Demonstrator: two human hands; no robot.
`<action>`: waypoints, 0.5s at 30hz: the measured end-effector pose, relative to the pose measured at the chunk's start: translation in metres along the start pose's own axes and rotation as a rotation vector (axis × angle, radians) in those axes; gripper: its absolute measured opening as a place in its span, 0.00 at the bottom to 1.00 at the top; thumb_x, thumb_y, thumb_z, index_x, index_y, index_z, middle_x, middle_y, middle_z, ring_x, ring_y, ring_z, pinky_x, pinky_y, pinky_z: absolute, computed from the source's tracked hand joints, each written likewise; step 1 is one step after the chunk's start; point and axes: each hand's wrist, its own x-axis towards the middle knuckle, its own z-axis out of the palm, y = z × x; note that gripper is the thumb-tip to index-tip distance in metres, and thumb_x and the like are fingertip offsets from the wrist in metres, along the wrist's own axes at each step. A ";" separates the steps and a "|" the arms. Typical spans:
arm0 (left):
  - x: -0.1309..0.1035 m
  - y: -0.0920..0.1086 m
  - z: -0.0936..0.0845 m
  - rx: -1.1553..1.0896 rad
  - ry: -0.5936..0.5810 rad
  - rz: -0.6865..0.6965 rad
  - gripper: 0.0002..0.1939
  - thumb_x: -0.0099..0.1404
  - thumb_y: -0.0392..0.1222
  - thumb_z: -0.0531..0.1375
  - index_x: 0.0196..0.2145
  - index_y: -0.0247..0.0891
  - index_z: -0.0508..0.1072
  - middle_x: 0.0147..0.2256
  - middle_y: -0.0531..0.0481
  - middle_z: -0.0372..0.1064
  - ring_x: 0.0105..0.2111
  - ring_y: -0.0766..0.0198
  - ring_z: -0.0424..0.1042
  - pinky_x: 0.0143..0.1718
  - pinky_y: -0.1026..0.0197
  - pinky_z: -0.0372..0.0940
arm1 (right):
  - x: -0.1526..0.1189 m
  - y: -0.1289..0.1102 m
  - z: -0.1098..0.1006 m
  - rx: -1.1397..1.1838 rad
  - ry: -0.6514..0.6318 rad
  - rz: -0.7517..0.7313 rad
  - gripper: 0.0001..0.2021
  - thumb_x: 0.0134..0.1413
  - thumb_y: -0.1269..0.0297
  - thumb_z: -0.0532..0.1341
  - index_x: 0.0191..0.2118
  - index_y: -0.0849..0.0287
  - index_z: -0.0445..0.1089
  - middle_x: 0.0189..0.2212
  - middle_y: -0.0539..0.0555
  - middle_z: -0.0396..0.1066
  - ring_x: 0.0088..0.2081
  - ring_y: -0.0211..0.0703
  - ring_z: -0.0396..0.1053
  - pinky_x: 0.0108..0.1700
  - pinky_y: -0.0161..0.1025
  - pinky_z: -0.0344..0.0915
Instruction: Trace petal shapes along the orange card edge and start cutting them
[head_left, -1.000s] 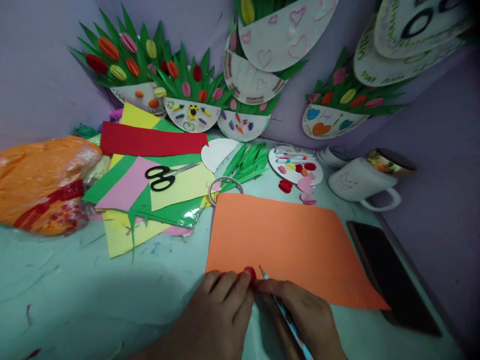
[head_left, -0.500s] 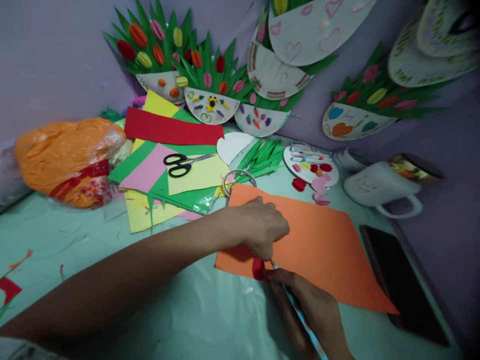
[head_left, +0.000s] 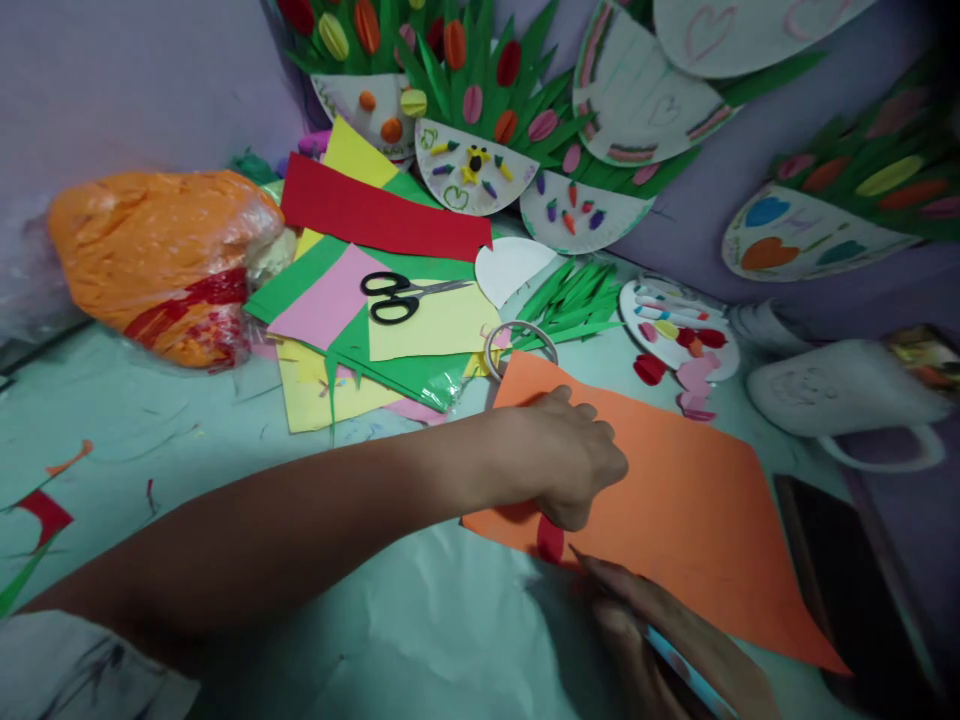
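Small red paper cutout (head_left: 550, 540) lay on the near-left edge of the orange sheet (head_left: 675, 500), right under the left hand (head_left: 570, 460) and just beside the tip of the right hand (head_left: 660, 630). Orange sheet lay flat on the desk (head_left: 225, 450), one corner pointing toward the tape ring (head_left: 521, 345).

Left hand: fingers curled down and mostly closed, pressing on the orange sheet, fingertips touching the red cutout's top. Whether they pinched the cutout or only pressed it, cannot tell; the palm hid the contact.

Right hand: fingers closed round a light blue pencil (head_left: 686, 675), tip region pointing at the cutout. Pencil point itself hard to make out, blurred. Hand cut off at the bottom edge.

Around: black scissors (head_left: 401, 297) on a stack of coloured paper sheets (head_left: 352, 330), well apart from both hands. Orange plastic bag (head_left: 161, 255) far left. Green paper strips (head_left: 574, 305) beside a paper plate (head_left: 675, 325) with markers and small cutouts. White mug (head_left: 847, 395) on its side at right, blurred. Dark phone (head_left: 847, 560) at right, partly cut off. Paper-plate flower crafts (head_left: 480, 150) on the wall behind, tops cropped.
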 end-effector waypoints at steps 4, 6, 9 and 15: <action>0.000 -0.002 0.002 -0.012 0.009 0.007 0.18 0.56 0.39 0.62 0.45 0.37 0.69 0.45 0.43 0.63 0.45 0.53 0.59 0.51 0.46 0.52 | 0.005 -0.009 0.008 0.037 0.088 0.163 0.05 0.56 0.61 0.62 0.35 0.51 0.75 0.25 0.47 0.76 0.24 0.37 0.75 0.28 0.29 0.68; 0.000 -0.003 0.003 -0.013 0.021 0.010 0.18 0.56 0.40 0.62 0.45 0.37 0.69 0.45 0.43 0.63 0.46 0.52 0.60 0.52 0.45 0.51 | 0.009 -0.013 0.016 0.011 0.124 0.264 0.07 0.55 0.57 0.62 0.31 0.52 0.74 0.24 0.47 0.76 0.24 0.37 0.74 0.27 0.28 0.68; 0.001 -0.003 0.004 -0.016 0.048 0.022 0.18 0.56 0.42 0.61 0.45 0.37 0.70 0.45 0.42 0.64 0.46 0.50 0.61 0.52 0.44 0.51 | 0.012 -0.016 0.026 -0.010 0.180 0.388 0.12 0.55 0.53 0.62 0.27 0.54 0.73 0.22 0.48 0.75 0.23 0.38 0.73 0.27 0.29 0.68; 0.002 -0.004 0.005 -0.055 0.078 0.027 0.15 0.54 0.40 0.64 0.40 0.37 0.71 0.45 0.42 0.67 0.46 0.50 0.62 0.50 0.45 0.54 | 0.008 -0.018 0.032 -0.027 0.218 0.461 0.12 0.54 0.52 0.62 0.28 0.56 0.73 0.24 0.50 0.75 0.27 0.41 0.73 0.30 0.34 0.65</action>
